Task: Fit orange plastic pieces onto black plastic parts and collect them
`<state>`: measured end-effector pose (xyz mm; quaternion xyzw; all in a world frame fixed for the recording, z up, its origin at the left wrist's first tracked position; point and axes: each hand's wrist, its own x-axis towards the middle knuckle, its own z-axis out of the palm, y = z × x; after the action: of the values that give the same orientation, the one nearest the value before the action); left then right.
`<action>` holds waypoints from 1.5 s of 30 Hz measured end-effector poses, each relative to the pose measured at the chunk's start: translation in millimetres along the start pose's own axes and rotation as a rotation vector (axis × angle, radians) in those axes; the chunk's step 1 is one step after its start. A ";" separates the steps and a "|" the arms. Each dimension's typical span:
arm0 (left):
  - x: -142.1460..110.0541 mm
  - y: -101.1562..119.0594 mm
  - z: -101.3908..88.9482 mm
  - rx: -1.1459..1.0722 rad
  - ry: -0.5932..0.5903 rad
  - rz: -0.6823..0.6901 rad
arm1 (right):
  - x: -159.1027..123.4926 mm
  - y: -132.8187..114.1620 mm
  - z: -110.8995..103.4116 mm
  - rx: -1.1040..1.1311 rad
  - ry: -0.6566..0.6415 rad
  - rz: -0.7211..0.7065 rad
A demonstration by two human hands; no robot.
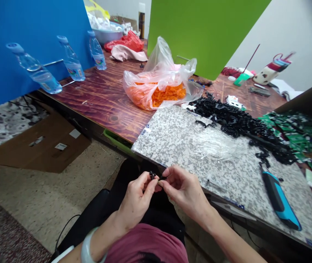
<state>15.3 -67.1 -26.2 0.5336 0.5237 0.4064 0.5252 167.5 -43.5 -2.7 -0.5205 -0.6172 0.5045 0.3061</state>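
Over my lap, just in front of the table edge, my left hand (137,193) pinches a small black plastic part (152,175) between thumb and fingers. Right beside it, the thumb and fingers of my right hand (184,188) are closed on a small dark piece (162,178) that meets the left hand's fingertips. Whether the two pieces are joined I cannot tell. On the speckled stone slab (169,135) ahead lie a bundle of thin clear strips (217,144) and a long heap of black plastic parts (232,117).
A blue-and-black electric screwdriver (280,199) lies at the slab's right. Behind the slab sits a plastic bag of orange pieces (169,91). Green circuit boards (295,131) are piled far right. Several water bottles (72,64) stand by the blue panel (32,29); a green panel (199,33) rises behind.
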 end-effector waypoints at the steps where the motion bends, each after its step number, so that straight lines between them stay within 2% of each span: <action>1: -0.2 -1.4 0.1 -0.023 -0.009 -0.009 | -0.1 0.2 -0.2 0.003 -0.003 0.000; 6: 1.2 -4.0 0.4 -0.107 0.029 -0.056 | 0.1 3.5 1.1 0.018 0.005 -0.015; 12: 4.5 0.6 3.4 -0.191 0.092 -0.124 | -2.2 19.9 3.6 0.003 0.042 -0.143; 17: 4.5 -2.2 5.1 -0.147 0.078 -0.127 | -3.2 31.7 0.6 -0.041 0.066 -0.194; 28: -7.2 -4.4 -0.3 0.225 -0.151 0.056 | -9.8 16.8 -18.3 -0.222 -0.169 -0.070; 36: -9.7 -5.4 -4.2 0.343 -0.257 0.100 | -9.8 8.5 -22.9 -0.324 -0.312 -0.016; 40: -11.8 -6.9 -4.2 0.286 -0.293 0.055 | -10.7 14.9 -21.9 -0.238 -0.360 0.038; 45: -16.8 -16.5 -2.1 0.127 -0.315 -0.123 | -10.8 28.4 -18.6 -0.108 -0.426 0.168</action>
<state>9.1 -85.0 -40.3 0.5898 0.4911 0.2513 0.5898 196.6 -49.6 -22.2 -0.4675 -0.6483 0.5930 0.0976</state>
